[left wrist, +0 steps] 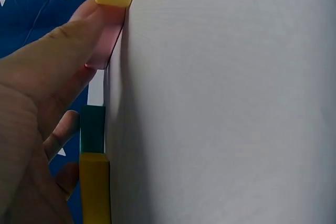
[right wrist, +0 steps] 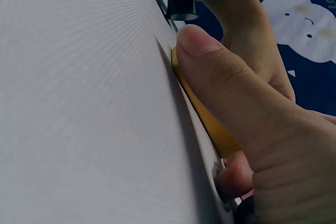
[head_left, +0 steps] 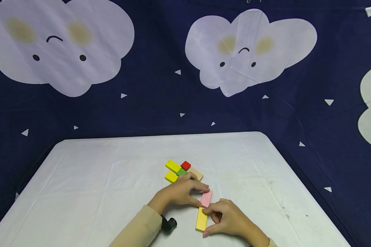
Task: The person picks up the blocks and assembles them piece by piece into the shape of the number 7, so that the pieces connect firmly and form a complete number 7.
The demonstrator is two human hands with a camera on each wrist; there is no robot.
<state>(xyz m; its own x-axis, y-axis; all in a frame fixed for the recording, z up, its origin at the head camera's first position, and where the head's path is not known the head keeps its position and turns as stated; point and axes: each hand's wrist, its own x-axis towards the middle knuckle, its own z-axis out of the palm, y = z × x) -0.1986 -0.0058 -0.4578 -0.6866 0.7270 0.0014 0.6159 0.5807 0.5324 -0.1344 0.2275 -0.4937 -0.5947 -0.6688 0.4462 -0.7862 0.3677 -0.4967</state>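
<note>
The left hand (head_left: 183, 189) is clamped on the pink block (head_left: 206, 198), thumb at its near end and index finger at its far end. The right hand (head_left: 230, 218) pinches the pale yellow block (head_left: 201, 221) the same way, thumb on the end toward the tabletop's near edge. Both blocks lie in the nearer part of the tabletop (head_left: 266, 192), roughly midway between its side edges, end to end, the pink one farther from the near edge. Holding each by its ends probably lets the two be kept in line while the long sides stay free. Fingertips cover the joint, so I cannot tell whether the blocks touch.

Beyond the left hand, toward the far edge, sits a loose group: two bright yellow blocks, a green block (head_left: 181, 172), a red block (head_left: 186, 165) and a tan block (head_left: 196, 173). The hand hides part of this group, and perhaps more pieces. In the left wrist view, a pale strip past the pink block is hard to identify. A black device (head_left: 169, 225) hangs at the left wrist. The tabletop's near corners are cut off; its far edge meets a dark blue cloth (head_left: 154, 113).
</note>
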